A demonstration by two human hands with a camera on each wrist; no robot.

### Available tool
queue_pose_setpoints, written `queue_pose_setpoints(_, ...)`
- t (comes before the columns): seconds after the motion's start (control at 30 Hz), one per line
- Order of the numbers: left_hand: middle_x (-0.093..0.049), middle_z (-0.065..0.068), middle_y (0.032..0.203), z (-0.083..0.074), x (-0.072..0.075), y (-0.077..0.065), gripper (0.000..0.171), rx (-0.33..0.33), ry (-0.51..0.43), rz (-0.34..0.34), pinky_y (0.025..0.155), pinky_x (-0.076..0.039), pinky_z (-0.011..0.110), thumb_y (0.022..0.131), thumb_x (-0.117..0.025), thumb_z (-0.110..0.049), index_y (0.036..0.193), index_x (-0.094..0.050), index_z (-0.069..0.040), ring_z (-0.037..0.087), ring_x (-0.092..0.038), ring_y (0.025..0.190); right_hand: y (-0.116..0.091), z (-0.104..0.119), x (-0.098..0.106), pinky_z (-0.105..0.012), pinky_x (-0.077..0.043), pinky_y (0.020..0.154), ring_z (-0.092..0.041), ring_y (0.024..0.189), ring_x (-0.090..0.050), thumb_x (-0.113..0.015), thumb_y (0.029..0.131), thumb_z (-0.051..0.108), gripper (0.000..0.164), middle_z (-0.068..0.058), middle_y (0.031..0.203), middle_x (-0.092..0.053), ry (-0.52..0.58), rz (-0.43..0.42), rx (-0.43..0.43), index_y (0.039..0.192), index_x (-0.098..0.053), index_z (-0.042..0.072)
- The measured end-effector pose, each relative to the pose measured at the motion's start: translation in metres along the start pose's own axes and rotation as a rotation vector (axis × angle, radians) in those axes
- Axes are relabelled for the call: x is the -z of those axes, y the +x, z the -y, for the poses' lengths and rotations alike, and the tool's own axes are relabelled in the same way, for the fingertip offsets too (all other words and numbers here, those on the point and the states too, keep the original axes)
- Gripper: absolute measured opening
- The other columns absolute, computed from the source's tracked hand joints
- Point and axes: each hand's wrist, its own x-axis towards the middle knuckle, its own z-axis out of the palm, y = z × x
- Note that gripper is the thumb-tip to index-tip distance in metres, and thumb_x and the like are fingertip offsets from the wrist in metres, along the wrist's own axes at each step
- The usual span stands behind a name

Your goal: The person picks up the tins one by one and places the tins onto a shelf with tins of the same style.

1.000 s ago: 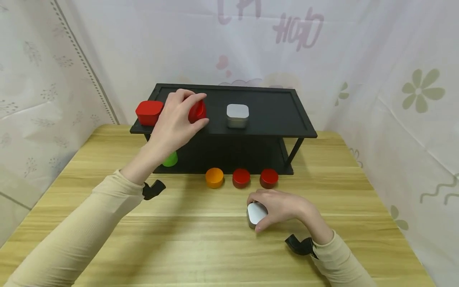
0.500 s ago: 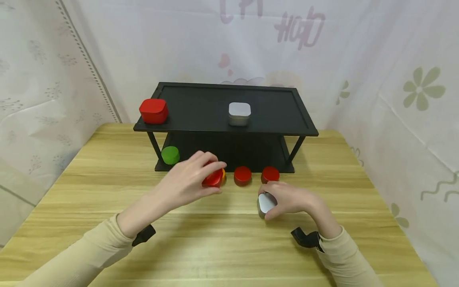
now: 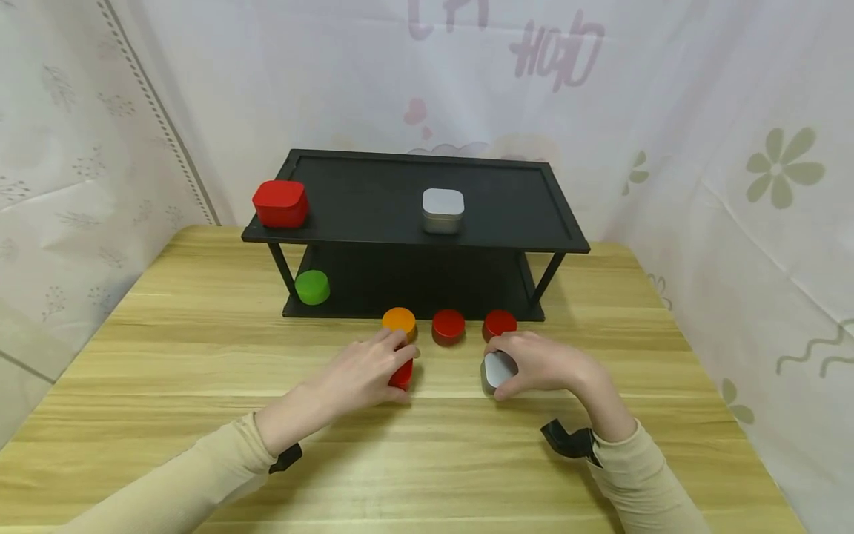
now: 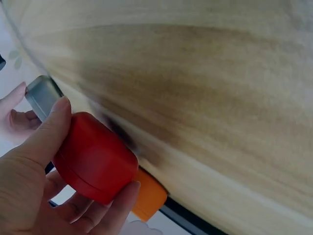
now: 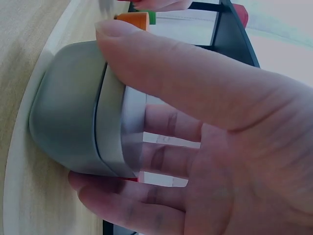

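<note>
My left hand (image 3: 356, 374) pinches a red rounded-square tin (image 4: 98, 159) between thumb and fingers, low over the wooden table. In the head view the fingers cover much of this tin, and it sits just in front of an orange round tin (image 3: 399, 320). To the right, my right hand (image 3: 547, 363) grips a silver rounded-square tin (image 5: 68, 110) with a pale lid, its thumb on one side and fingers on the other. That silver tin is right at the tabletop, in front of a red round tin (image 3: 500, 323) partly hidden by the hand.
Another red round tin (image 3: 448, 326) stands between the orange one and the right-hand one. Behind is a two-tier black shelf (image 3: 373, 193). Its top bears a red square tin (image 3: 280, 205) and a silver one (image 3: 443, 212); a green round tin (image 3: 312, 287) sits on the lower tier.
My left hand has brought the red tin from over the shelf top down to the table before the orange tin. My right hand has slid the silver tin slightly rightward and away from me.
</note>
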Motion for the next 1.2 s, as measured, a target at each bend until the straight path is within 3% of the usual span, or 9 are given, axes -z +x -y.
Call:
queue_pose_setpoints(0.33, -0.064, 0.006, 0.115, -0.003, 0.0, 0.006, 0.065, -0.005, 0.034, -0.037, 0.061, -0.06, 0.031, 0.076, -0.086, -0.058, 0.124, -0.07, -0.017, 0.023, -0.061, 0.101, 0.0, -0.004, -0.001, -0.024, -0.051, 0.077, -0.012, 0.092, -0.056, -0.09, 0.077, 0.031, 0.048, 0.004, 0.105, -0.066, -0.001, 0.015, -0.02, 0.116, -0.067, 0.016)
queue_pose_setpoints(0.4, -0.066, 0.004, 0.111, -0.003, 0.011, 0.011, 0.059, -0.028, 0.05, -0.121, 0.059, -0.058, 0.028, 0.08, -0.082, -0.06, 0.119, -0.073, -0.018, 0.021, -0.061, 0.097, 0.0, -0.004, -0.001, -0.024, -0.051, 0.076, -0.011, 0.091, -0.056, -0.09, 0.077, 0.031, 0.048, 0.004, 0.105, -0.066, -0.003, 0.02, -0.016, 0.117, -0.066, 0.017)
queue_pose_setpoints(0.5, -0.068, 0.001, 0.101, -0.001, 0.04, 0.026, 0.04, -0.074, 0.048, -0.34, 0.06, -0.055, 0.025, 0.088, -0.079, -0.049, 0.11, -0.076, -0.016, 0.017, -0.06, 0.088, -0.001, -0.005, -0.002, -0.023, -0.05, 0.076, -0.011, 0.091, -0.056, -0.09, 0.078, 0.031, 0.048, 0.005, 0.103, -0.065, -0.007, 0.024, -0.005, 0.117, -0.066, 0.017)
queue_pose_setpoints(0.6, -0.068, 0.004, 0.1, 0.004, 0.078, 0.052, 0.026, -0.11, 0.036, -0.566, 0.069, -0.056, 0.028, 0.094, -0.075, -0.032, 0.11, -0.076, -0.011, 0.02, -0.059, 0.087, -0.002, -0.006, -0.001, -0.023, -0.05, 0.076, -0.01, 0.09, -0.056, -0.09, 0.078, 0.032, 0.049, 0.005, 0.103, -0.065, -0.009, 0.02, 0.005, 0.117, -0.066, 0.017)
queue_pose_setpoints(0.67, -0.068, 0.009, 0.111, 0.007, 0.099, 0.071, 0.029, -0.088, 0.023, -0.627, 0.081, -0.057, 0.034, 0.097, -0.073, -0.027, 0.12, -0.072, -0.009, 0.025, -0.059, 0.098, -0.002, -0.006, -0.001, -0.023, -0.05, 0.076, -0.01, 0.09, -0.056, -0.09, 0.078, 0.032, 0.049, 0.005, 0.103, -0.065, -0.01, 0.017, 0.009, 0.117, -0.066, 0.017)
queue_pose_setpoints(0.8, -0.055, 0.014, 0.146, 0.016, 0.122, 0.104, 0.056, 0.074, -0.07, -0.458, 0.105, -0.053, 0.049, 0.098, -0.071, -0.035, 0.147, -0.054, -0.014, 0.033, -0.052, 0.129, -0.003, -0.006, -0.001, -0.024, -0.051, 0.078, -0.011, 0.092, -0.057, -0.089, 0.08, 0.031, 0.049, 0.006, 0.105, -0.065, 0.001, 0.021, -0.009, 0.12, -0.065, 0.019)
queue_pose_setpoints(0.93, -0.045, 0.013, 0.157, 0.023, 0.123, 0.119, 0.069, 0.194, -0.202, -0.278, 0.11, -0.051, 0.052, 0.097, -0.072, -0.036, 0.157, -0.042, -0.018, 0.034, -0.046, 0.138, -0.001, -0.003, 0.0, -0.025, -0.051, 0.079, -0.012, 0.094, -0.057, -0.088, 0.08, 0.03, 0.05, 0.005, 0.107, -0.065, 0.012, 0.026, -0.016, 0.123, -0.065, 0.018)
queue_pose_setpoints(1.03, -0.05, 0.015, 0.151, 0.026, 0.122, 0.123, 0.067, 0.191, -0.265, -0.281, 0.107, -0.053, 0.049, 0.097, -0.074, -0.027, 0.155, -0.044, -0.015, 0.033, -0.05, 0.131, -0.001, -0.002, 0.002, -0.025, -0.051, 0.08, -0.012, 0.095, -0.057, -0.089, 0.08, 0.029, 0.051, 0.004, 0.108, -0.066, 0.01, 0.027, -0.014, 0.124, -0.065, 0.016)
queue_pose_setpoints(1.2, -0.055, 0.014, 0.14, 0.023, 0.123, 0.119, 0.065, 0.087, -0.318, -0.407, 0.099, -0.054, 0.044, 0.092, -0.079, -0.021, 0.151, -0.051, -0.012, 0.03, -0.053, 0.12, -0.002, -0.003, 0.004, -0.024, -0.051, 0.079, -0.012, 0.093, -0.057, -0.089, 0.079, 0.027, 0.051, 0.004, 0.107, -0.066, 0.008, 0.021, -0.013, 0.122, -0.065, 0.015)
